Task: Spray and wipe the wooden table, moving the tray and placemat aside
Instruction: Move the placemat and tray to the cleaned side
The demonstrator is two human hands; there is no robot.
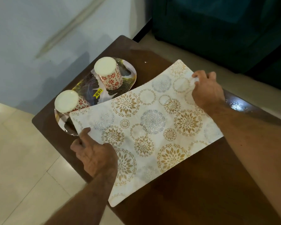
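A white placemat (149,127) printed with gold and grey flower circles lies across the dark wooden table (201,192). My left hand (94,153) pinches its near left edge. My right hand (206,88) grips its far right edge. The mat's upper left edge overlaps an oval patterned tray (128,70) with a yellow price sticker. Two upside-down cups with red motifs stand on the tray, one at the back (109,75) and one at the front (70,101). No spray bottle or cloth is in view.
The table's left corner sits close to a pale wall (39,38). Beige floor tiles (19,168) lie to the left. A dark teal sofa (225,26) stands beyond the table at the upper right. A bright light glare (237,105) shows on the wood.
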